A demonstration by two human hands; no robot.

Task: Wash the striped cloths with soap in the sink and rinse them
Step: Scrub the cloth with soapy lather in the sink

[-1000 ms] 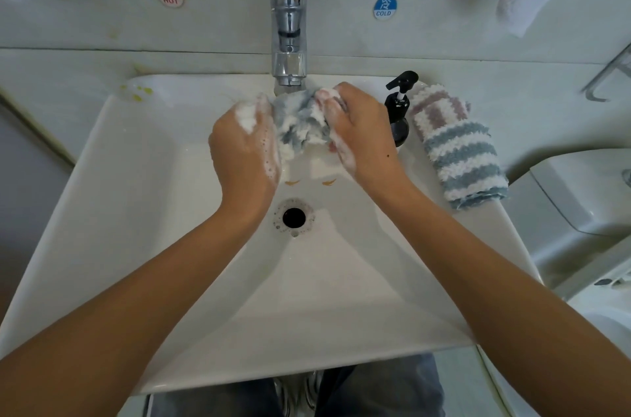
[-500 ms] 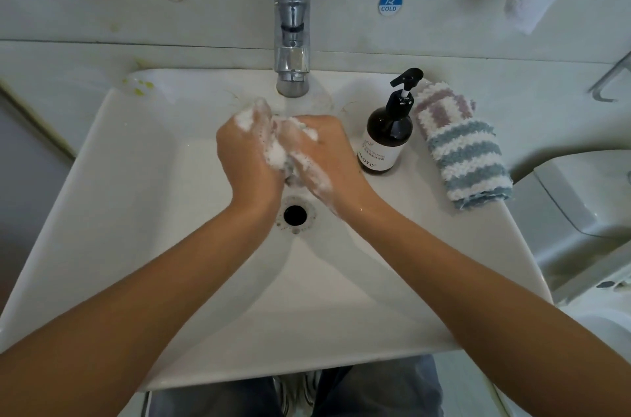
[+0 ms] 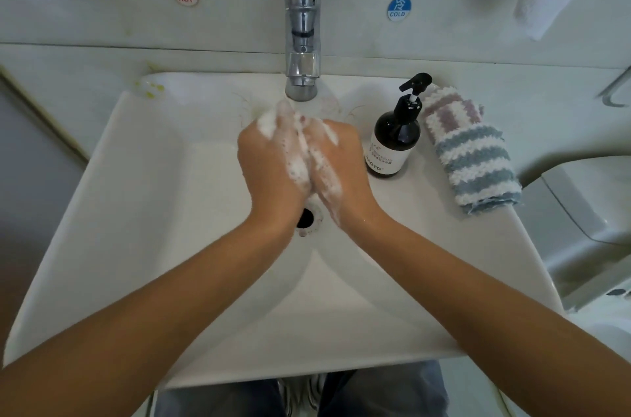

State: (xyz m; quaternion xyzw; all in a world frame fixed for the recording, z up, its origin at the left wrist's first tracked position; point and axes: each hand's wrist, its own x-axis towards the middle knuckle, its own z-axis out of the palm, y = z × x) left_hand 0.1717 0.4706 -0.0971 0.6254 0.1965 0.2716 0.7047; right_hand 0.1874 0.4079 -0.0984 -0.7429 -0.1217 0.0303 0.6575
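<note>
step: soaping | left hand (image 3: 273, 157) and right hand (image 3: 336, 157) are pressing together over sink (image 3: 143, 211) centre, foam-covered; fingers' curl and any cloth between them unclear | second striped cloth (image 3: 473, 157) is lying on the sink's right rim beside soap bottle (image 3: 392, 143) | next: likely rinsing under tap (image 3: 302, 75)

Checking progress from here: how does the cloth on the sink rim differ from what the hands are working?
The folded striped cloth lies free of suds on the sink rim, untouched. The lathered bundle sits hidden between left hand and right hand, its pattern unreadable under foam.
</note>
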